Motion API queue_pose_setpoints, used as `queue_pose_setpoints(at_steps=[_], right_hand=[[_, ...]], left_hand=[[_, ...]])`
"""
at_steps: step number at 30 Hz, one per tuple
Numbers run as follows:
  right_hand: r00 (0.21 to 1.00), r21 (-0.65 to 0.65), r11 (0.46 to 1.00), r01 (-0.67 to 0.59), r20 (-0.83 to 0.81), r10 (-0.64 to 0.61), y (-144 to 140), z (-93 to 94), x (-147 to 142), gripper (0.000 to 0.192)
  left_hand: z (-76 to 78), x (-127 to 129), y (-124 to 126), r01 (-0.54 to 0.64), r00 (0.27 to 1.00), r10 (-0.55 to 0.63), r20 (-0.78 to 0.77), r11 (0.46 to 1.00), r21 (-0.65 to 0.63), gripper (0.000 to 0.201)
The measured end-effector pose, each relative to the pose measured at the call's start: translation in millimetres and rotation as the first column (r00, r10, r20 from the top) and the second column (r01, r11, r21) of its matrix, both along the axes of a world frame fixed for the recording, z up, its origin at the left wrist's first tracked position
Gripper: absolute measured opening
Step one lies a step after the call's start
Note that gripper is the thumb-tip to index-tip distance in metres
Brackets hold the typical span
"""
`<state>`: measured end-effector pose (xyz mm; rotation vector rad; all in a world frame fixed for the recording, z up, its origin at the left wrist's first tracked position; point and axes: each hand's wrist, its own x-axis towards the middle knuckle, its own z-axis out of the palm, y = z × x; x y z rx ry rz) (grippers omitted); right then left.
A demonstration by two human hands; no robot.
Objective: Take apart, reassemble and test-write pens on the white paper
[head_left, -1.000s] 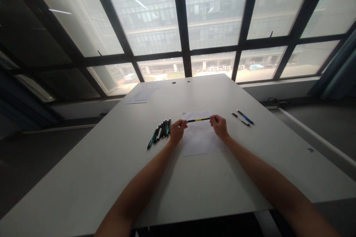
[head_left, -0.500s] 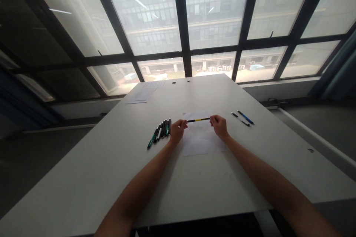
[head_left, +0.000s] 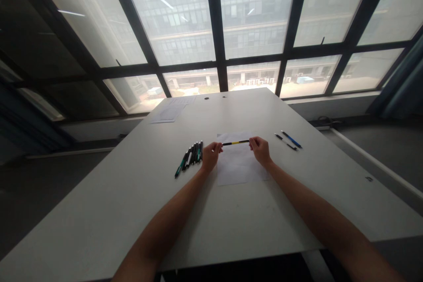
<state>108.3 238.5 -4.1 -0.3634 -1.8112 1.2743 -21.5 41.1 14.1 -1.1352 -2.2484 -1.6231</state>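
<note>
A slim black pen with a yellow middle is stretched level between my two hands, above a white sheet of paper. My left hand pinches its left end, and the fingertips of my right hand close on its right end. Just left of my left hand lies a row of several pens, mostly black, some with green or white parts. To the right of my right hand are a black-and-white pen and a blue pen, side by side.
The white table reaches toward a large window wall. Printed papers lie at its far left. A dark round cable hole is near the far edge, and a small dark mark is at the right.
</note>
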Motion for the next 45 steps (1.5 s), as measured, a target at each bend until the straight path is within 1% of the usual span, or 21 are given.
queue_pose_setpoints(at_steps=[7,13,21,24,28,31,35,40,45], right_hand=[[1.0,0.001,1.0,0.002,0.013,-0.002,0,0.0,0,0.04],[1.0,0.013,1.0,0.002,0.019,-0.003,-1,2.3,1,0.042],[1.0,-0.005,1.0,0.012,0.021,-0.012,0,2.8,-2,0.042],[1.0,-0.006,1.0,0.011,0.016,-0.011,1,4.1,-4,0.042],[0.998,-0.004,1.0,0.016,0.064,-0.016,4,5.9,-6,0.044],[0.999,0.01,1.0,0.018,0.041,-0.019,8,6.5,-6,0.044],[0.999,0.021,0.999,0.034,0.033,-0.035,10,7.2,-3,0.043],[0.999,0.012,0.999,0.036,0.02,-0.036,11,9.9,2,0.043],[0.997,0.037,0.997,0.062,0.043,-0.064,9,13.0,4,0.044]], left_hand=[[2.2,2,0,-0.015,1.0,0.015,0.001,1.0,0.001,0.039],[0.5,0,1,-0.008,1.0,0.008,-0.002,1.0,0.013,0.038],[2.9,-1,1,-0.012,0.999,0.012,-0.031,1.0,-0.005,0.037],[4.3,-3,1,-0.027,0.998,0.025,-0.059,0.999,-0.03,0.037],[4.4,-8,1,-0.013,0.995,0.006,-0.098,0.997,-0.075,0.038],[3.1,-11,1,-0.018,0.993,0.003,-0.117,0.992,-0.129,0.035],[2.7,-10,4,-0.003,0.991,-0.017,-0.13,0.988,-0.152,0.036],[6.0,-5,7,0.014,0.993,-0.03,-0.116,0.991,-0.135,0.034],[7.7,-3,8,0.0,0.993,-0.015,-0.121,0.992,-0.123,0.035]])
